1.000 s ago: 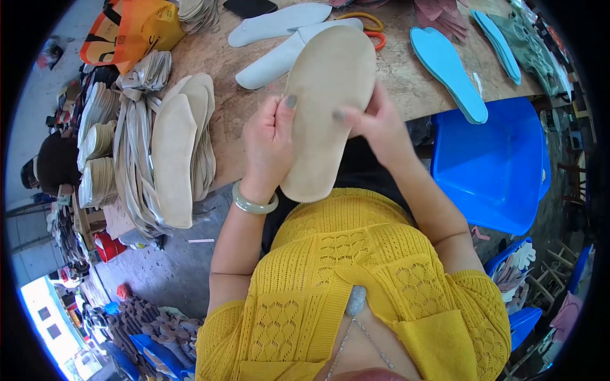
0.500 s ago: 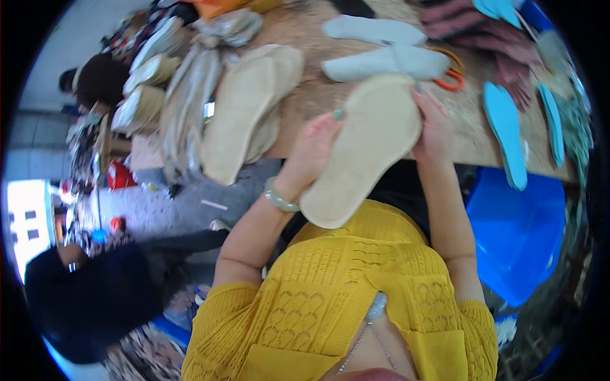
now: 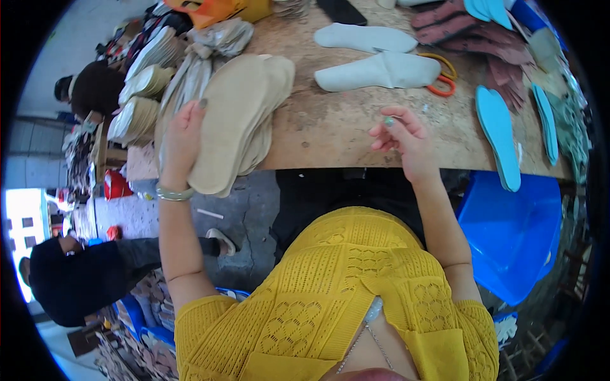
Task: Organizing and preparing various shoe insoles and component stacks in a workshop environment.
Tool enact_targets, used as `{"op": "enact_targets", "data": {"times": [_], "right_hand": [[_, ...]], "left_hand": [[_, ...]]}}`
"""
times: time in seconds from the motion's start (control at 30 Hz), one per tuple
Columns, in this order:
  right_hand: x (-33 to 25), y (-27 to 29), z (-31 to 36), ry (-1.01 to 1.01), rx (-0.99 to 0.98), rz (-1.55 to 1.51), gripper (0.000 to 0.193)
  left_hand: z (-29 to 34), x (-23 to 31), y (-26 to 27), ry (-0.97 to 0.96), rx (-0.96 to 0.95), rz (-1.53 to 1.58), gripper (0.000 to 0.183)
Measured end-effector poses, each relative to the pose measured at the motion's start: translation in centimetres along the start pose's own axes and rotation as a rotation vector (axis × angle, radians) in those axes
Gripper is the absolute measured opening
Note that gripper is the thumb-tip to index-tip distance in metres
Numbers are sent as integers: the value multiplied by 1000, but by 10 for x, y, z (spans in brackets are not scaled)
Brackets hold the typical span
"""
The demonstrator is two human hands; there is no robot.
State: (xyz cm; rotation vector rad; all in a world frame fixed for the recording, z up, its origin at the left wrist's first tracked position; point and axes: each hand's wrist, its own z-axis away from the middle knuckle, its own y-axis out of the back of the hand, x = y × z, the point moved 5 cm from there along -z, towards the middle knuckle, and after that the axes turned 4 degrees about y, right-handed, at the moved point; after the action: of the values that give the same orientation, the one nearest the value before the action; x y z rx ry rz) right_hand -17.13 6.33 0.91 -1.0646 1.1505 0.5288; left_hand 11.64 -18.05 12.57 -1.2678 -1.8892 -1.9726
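My left hand (image 3: 183, 141) grips the left edge of a beige insole (image 3: 230, 108), its thumb lying along the rim. That insole rests on top of a fanned stack of similar insoles (image 3: 265, 127) at the table's left. Over the front of the table my right hand (image 3: 405, 141) hangs empty, fingers loosely curled and apart. Beyond it lie two pale insole-shaped pieces (image 3: 381, 71), the nearer one beside orange-handled scissors (image 3: 440, 86) whose blades are hidden.
Blue insoles (image 3: 497, 136) lie at the table's right, near dark pink material (image 3: 473, 41). A blue plastic tub (image 3: 508, 235) stands below the right edge. Further stacks of insoles (image 3: 133, 120) and clear plastic bags (image 3: 229, 37) crowd the left. Another person (image 3: 82, 279) is at far left.
The beige insole has gone from in front of me to the stack on the left, carried by my left hand. My right hand has let go of it.
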Motion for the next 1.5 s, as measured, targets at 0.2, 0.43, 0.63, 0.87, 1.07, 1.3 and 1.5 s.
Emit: {"op": "enact_targets", "data": {"times": [0.2,0.43,0.63,0.87,1.07,1.3,1.5], "right_hand": [[-9,23,-7,107,63,261,20],[-59,100,-52,504,464,1091,36],[-66,106,-89,412,522,1533,45],[-64,81,-77,564,362,1160,40],[-70,87,-29,144,233,1044,41],[-82,63,-105,480,230,1505,26],[-77,62,-187,343,234,1716,28]], "left_hand": [[0,20,-4,-234,90,-603,20],[59,118,-100,-484,-78,-55,26],[0,105,-186,-426,133,-104,42],[-32,84,-211,-225,-12,295,48],[21,87,-179,56,-292,668,39],[43,64,-177,-95,-146,186,38],[39,65,-185,-286,-117,312,36]]}}
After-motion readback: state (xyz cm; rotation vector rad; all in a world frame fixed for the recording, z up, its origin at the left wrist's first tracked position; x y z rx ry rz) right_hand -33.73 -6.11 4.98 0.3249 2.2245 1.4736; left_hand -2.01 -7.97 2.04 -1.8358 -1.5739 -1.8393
